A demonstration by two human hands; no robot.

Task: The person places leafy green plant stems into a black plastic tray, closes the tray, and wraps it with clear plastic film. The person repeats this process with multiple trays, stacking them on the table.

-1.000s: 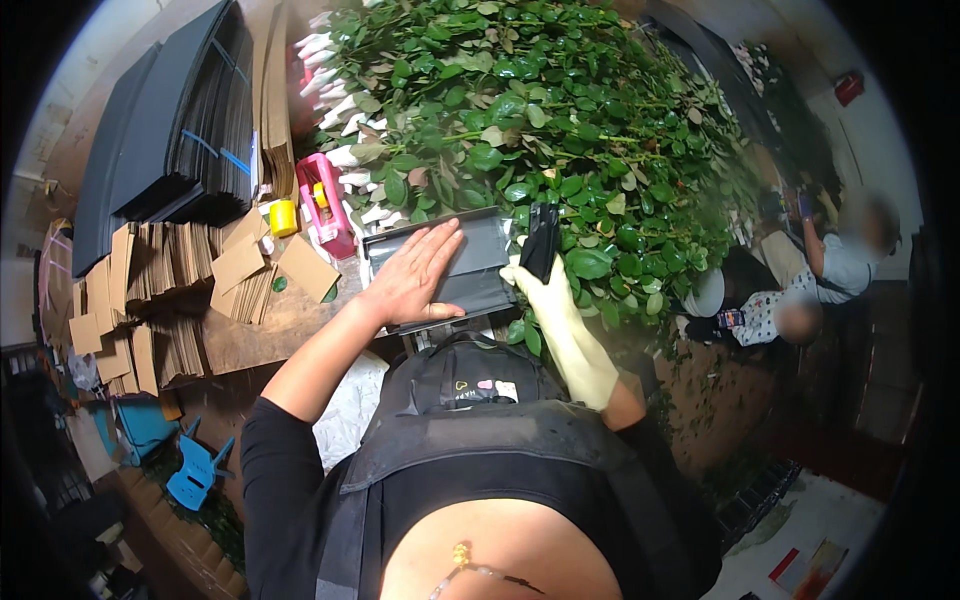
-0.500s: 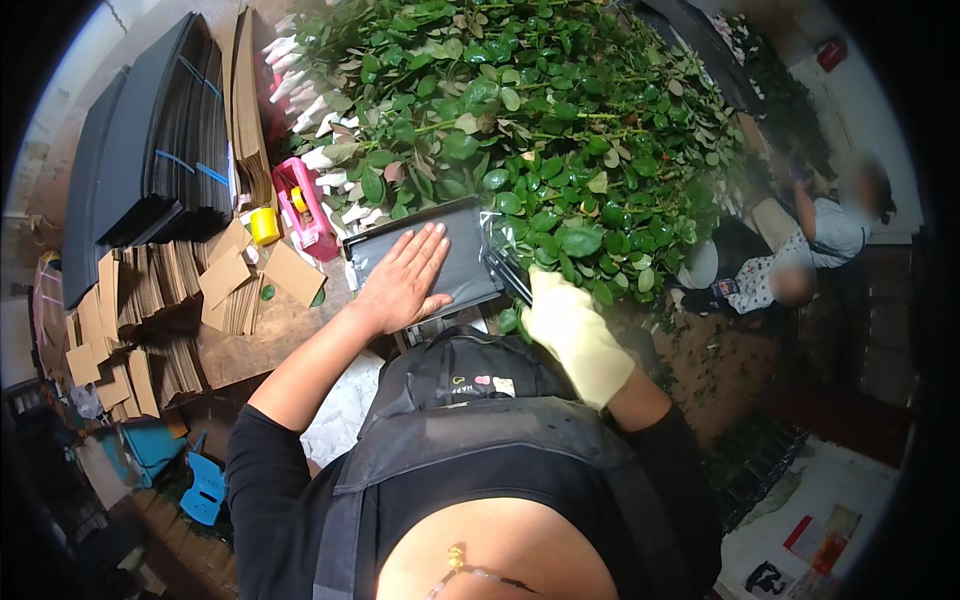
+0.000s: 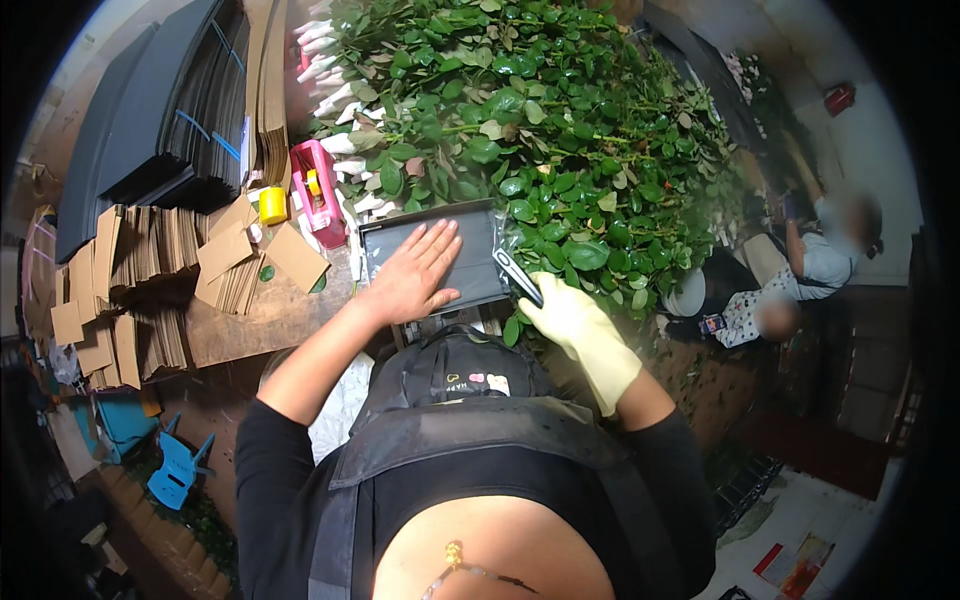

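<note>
My left hand point(image 3: 418, 275) is bare and lies flat, fingers stretched out, on a dark grey sheet point(image 3: 478, 262) in a shallow black-rimmed frame. Shiny clear film point(image 3: 508, 235) shows along the sheet's right edge. My right hand point(image 3: 572, 325), in a pale yellow rubber glove, grips what looks like a black hand stapler point(image 3: 517, 275) with a light-edged head. Its head is at the sheet's right edge; the glove hides its rear part. Just beyond both hands spreads a large heap of leafy green stems point(image 3: 560, 150).
A pink tape dispenser point(image 3: 318, 205) and a yellow roll point(image 3: 272, 206) stand left of the frame. Brown cardboard pieces point(image 3: 225, 255) and stacked dark boards point(image 3: 165, 110) fill the left. Another person point(image 3: 835, 245) is at the right; a blue chair point(image 3: 175, 470) stands lower left.
My right hand has drawn slightly back and turned the stapler, so its light-edged head now shows. The left hand stays flat on the sheet. The whole view has shifted a little.
</note>
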